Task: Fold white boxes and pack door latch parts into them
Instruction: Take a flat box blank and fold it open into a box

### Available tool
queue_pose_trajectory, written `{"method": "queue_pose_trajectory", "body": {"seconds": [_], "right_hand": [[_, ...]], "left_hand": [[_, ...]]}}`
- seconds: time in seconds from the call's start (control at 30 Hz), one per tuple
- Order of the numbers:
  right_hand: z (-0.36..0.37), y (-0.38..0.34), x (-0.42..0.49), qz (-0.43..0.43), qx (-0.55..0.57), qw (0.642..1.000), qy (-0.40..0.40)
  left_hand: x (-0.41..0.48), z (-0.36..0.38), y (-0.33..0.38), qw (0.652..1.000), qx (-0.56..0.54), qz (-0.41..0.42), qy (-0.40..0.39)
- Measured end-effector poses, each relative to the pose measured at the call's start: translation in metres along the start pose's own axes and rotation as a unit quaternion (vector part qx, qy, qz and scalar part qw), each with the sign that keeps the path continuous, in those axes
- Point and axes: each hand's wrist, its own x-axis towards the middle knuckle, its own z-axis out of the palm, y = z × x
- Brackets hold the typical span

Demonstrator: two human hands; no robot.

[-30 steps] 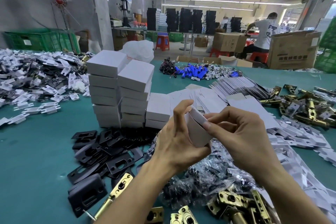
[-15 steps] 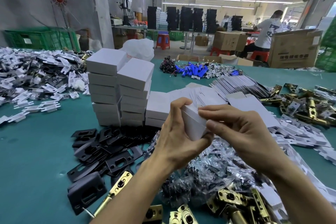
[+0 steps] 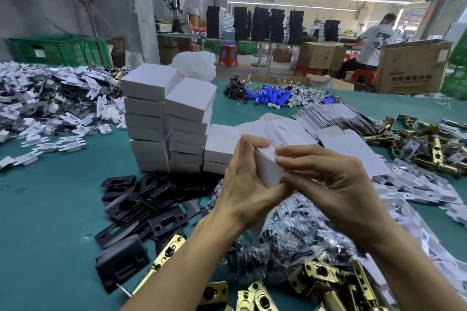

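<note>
— Item held?
— Box (image 3: 267, 168), white card, rectangular; gripped above the table (image 3: 50, 209) by left hand (image 3: 243, 184), top edge pinched by right hand (image 3: 328, 184).
— Beneath?
— Flat black plates (image 3: 156, 209), brass latches (image 3: 326, 278), crinkled clear bags (image 3: 298, 232).

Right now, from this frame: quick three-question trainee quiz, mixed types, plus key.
1. True or false: both the left hand and the right hand grip the small white cardboard box.
2. The pile of flat black metal plates lies where, relative to the stacks of closed white cardboard boxes? A nearer the person; B behind them; C on top.
3. Fill in: the loose cylindrical cells beyond the stacks are ____.
Key: 1 true; 2 A; 3 blue.
</note>
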Motion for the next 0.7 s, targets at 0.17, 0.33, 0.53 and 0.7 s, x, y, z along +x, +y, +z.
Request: {"method": "queue_pose_trajectory", "body": {"seconds": [0.17,0.33,0.53,0.7], "right_hand": [[0.001,-0.002,-0.001,0.045,0.019,0.999,-0.001],[0.006,-0.002,-0.004,0.115,0.052,0.992,-0.021],[0.008,-0.006,-0.001,0.076,0.067,0.995,-0.021],[0.005,-0.006,-0.002,0.078,0.037,0.996,-0.019]], "left_hand": [[-0.002,-0.001,0.001,0.999,0.041,-0.002,0.003],[-0.004,0.000,0.006,0.994,0.093,0.042,0.032],[-0.002,-0.001,0.010,0.975,0.160,0.137,0.064],[0.000,0.001,0.008,0.973,0.166,0.149,0.060]]}}
